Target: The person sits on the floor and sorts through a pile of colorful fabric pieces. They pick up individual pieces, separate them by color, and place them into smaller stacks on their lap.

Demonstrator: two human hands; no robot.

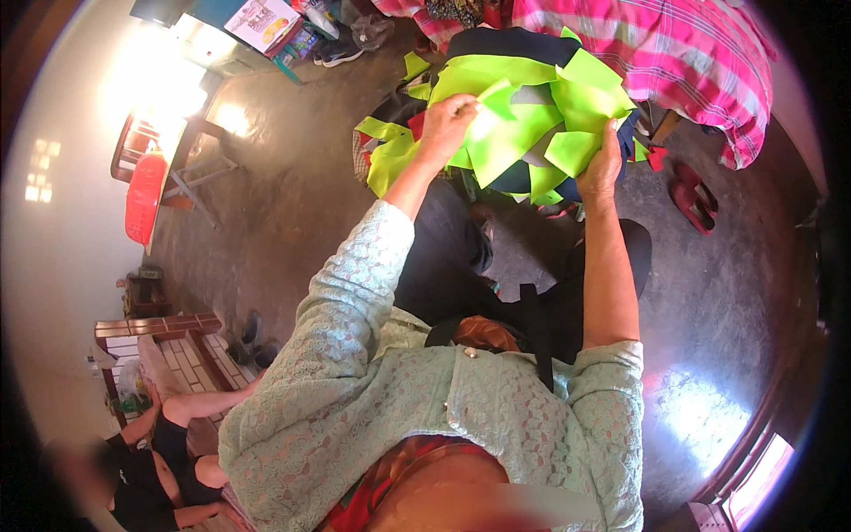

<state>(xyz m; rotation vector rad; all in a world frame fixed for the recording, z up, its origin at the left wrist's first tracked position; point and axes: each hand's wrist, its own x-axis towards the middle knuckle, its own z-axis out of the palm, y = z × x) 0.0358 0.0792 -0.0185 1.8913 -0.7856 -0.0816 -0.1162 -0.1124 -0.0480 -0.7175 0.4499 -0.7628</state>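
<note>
In front of me lies a heap of neon yellow-green fabric pieces, cut with pointed corners, over dark navy cloth. My left hand is closed, pinching the edge of a small neon fabric piece above the heap. At the heap's right side my right hand is closed on the edge of a larger neon fabric piece, thumb on top; its other fingers are mostly hidden. More neon and dark scraps hang at the left of the pile. What supports the pile is hidden beneath it.
A pink plaid cloth drapes behind the heap. Red sandals lie on the floor at right, dark shoes at the back. A red plastic basket stands at left. Another person sits on a bench at lower left.
</note>
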